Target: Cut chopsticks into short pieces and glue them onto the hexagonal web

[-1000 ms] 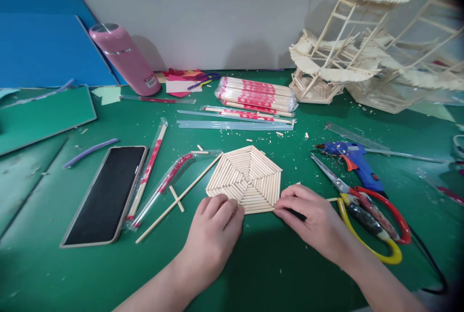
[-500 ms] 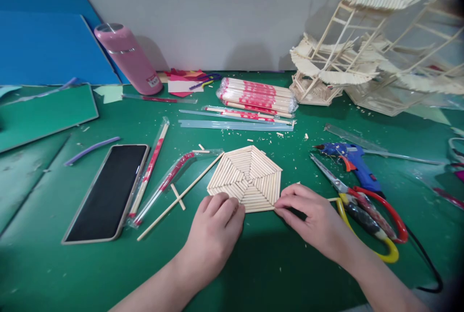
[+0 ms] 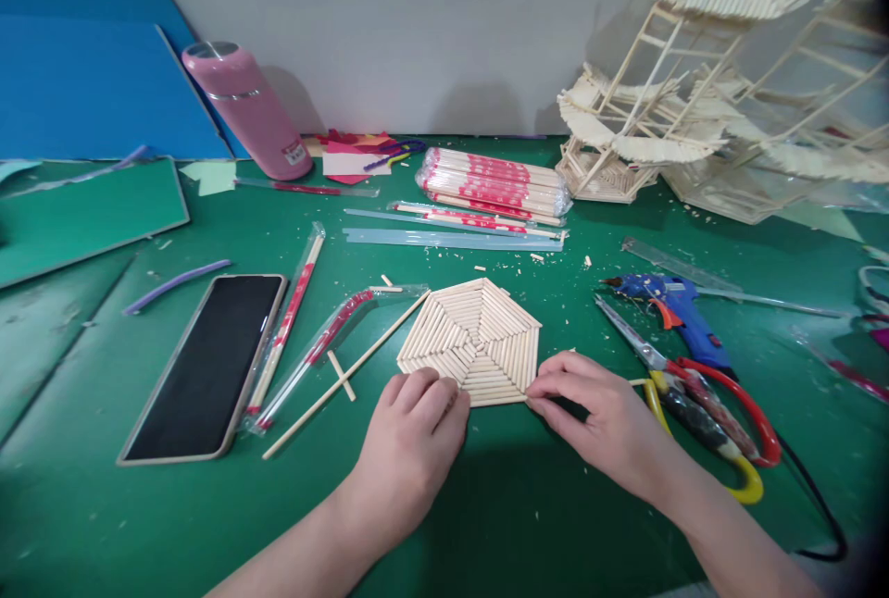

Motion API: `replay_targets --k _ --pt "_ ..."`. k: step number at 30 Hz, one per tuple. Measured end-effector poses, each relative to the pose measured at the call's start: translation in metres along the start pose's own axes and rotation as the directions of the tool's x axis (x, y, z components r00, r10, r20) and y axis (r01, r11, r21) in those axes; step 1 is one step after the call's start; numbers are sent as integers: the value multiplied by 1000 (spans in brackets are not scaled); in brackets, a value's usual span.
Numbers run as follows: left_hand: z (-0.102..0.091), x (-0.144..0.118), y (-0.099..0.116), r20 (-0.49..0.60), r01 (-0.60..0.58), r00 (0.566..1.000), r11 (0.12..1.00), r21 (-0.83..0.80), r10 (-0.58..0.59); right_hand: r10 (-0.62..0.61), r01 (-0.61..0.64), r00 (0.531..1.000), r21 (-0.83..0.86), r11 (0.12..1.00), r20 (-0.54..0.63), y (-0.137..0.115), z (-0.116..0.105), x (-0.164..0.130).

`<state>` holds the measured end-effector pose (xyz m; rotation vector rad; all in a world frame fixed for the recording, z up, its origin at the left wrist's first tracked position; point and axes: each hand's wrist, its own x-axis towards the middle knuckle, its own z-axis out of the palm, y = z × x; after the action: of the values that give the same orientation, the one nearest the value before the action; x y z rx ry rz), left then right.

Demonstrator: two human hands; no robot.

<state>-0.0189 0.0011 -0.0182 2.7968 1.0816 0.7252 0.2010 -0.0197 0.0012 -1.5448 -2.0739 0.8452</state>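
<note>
A hexagonal panel (image 3: 479, 339) of wooden sticks laid in a spiral lies flat on the green table. My left hand (image 3: 415, 436) is closed at its lower left edge, its curled fingers resting on the near sticks; the fingertips are partly hidden. At the lower right corner my right hand (image 3: 590, 413) pinches the panel's edge between thumb and fingers. A loose chopstick (image 3: 333, 385) leans from the panel's left side towards me, crossing a short stick piece (image 3: 342, 377). A bent, wrapped chopstick packet (image 3: 330, 339) lies beside it.
On the left are a phone (image 3: 205, 371) and a pink bottle (image 3: 250, 112). Behind the panel lies a bundle of wrapped chopsticks (image 3: 493, 181). Scissors (image 3: 684, 376) and a blue glue gun (image 3: 673, 302) sit right. Stick-built towers (image 3: 653, 126) stand at the back right.
</note>
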Motion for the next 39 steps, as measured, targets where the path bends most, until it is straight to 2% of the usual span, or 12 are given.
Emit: replay_targets --k 39 --pt "-1 0 1 14 5 1000 1000 17 -5 -21 21 1000 -13 1000 11 -1 -2 3"
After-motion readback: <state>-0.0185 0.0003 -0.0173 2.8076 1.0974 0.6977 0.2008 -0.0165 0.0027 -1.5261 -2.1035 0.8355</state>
